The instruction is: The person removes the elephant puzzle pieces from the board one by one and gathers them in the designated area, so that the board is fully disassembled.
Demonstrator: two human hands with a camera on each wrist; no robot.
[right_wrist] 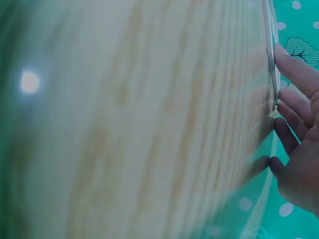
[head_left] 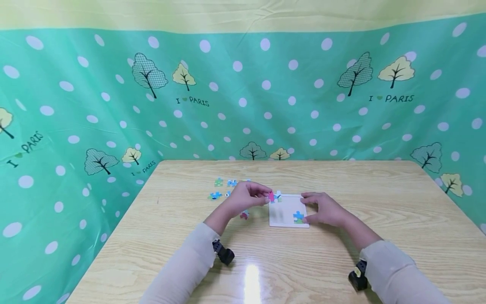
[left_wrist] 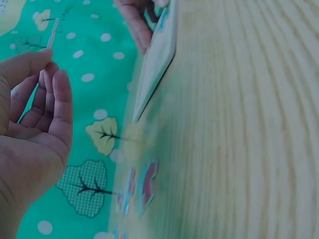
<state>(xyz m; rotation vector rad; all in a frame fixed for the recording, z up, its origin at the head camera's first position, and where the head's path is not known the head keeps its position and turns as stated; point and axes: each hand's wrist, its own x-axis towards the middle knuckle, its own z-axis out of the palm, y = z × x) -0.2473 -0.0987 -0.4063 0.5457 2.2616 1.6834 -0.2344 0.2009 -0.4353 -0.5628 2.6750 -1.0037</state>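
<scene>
My left hand (head_left: 247,195) pinches a jigsaw piece (head_left: 271,196) with pink, blue and white on it, over the upper left corner of a white puzzle tray (head_left: 284,211). In the left wrist view this piece (left_wrist: 53,33) appears edge-on, between thumb and fingertips, raised above the table. My right hand (head_left: 323,209) rests at the tray's right side, thumb near the lower corner and fingers near the upper one. A blue and green jigsaw piece (head_left: 298,217) lies in the tray's lower right corner, beside the thumb. In the right wrist view the fingers are spread along the tray's edge (right_wrist: 271,55).
Several loose jigsaw pieces (head_left: 215,195) lie left of the tray, some partly hidden behind my left hand. A pink one (head_left: 244,215) sits close under that wrist. Behind the wooden table (head_left: 379,190) hangs a green dotted curtain (head_left: 265,105).
</scene>
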